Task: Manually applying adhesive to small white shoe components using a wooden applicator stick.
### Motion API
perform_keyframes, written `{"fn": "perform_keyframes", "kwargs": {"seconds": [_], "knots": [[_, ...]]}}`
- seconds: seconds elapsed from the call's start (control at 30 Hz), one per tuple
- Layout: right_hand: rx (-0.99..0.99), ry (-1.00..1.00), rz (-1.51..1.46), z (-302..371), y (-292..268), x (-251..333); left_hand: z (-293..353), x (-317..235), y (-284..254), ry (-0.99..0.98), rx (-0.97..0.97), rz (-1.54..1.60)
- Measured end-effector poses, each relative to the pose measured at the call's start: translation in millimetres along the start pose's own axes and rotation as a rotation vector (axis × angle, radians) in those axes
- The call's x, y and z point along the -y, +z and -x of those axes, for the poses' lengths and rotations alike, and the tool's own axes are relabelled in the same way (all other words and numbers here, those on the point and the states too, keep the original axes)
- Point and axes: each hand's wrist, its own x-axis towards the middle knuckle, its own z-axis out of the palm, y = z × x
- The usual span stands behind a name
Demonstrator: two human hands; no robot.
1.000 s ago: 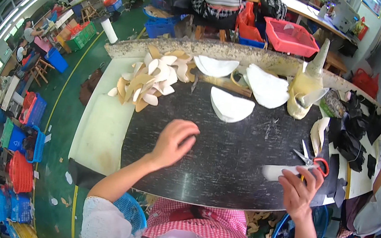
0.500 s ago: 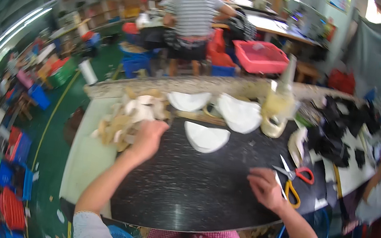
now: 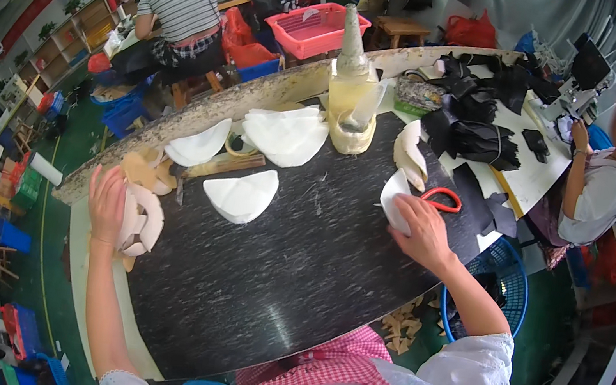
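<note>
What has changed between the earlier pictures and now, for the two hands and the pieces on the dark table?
The left hand moved from the middle of the dark table out to the left, onto the pile of tan and white cut pieces. The right hand now rests on a white piece beside the red-handled scissors. The white half-round pieces and the glue bottle kept their places.

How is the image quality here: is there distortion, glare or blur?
Head view: fisheye bends the pale stone table edge into an arc; black corners; soft sheen on the dark speckled tabletop; bright window glare at the far right; hands appear sharp.
</note>
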Motion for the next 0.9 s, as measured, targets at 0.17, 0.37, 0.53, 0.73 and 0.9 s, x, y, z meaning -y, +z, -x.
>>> {"fn": "perform_keyframes", "kwargs": {"seconds": [0.17,0.37,0.53,0.73,0.9], "knots": [[-0.085,-0.293,-0.145,-20.3,-14.5,53.6,33.4,-2.0,-29.9,-0.416,-0.652,0.077],[0.454,-0.599,-0.447,-1.7,29.9,129.2,-16.7,-104.4,-36.1,-0.858,-0.598,0.72],[0.516,-0.276,-1.001,-39.3,25.5,172.8,5.8,-153.3,-34.8,-0.693,-0.495,0.836],[0.729,-0.776,-0.933,-17.0,42.2,206.6,32.6,-158.3,-34.4,-0.778,-0.475,0.845],[0.594,-0.674,-0.799,27.0,33.6,181.4,66.1,-122.8,-17.2,-1.007,-0.166,0.459]]}}
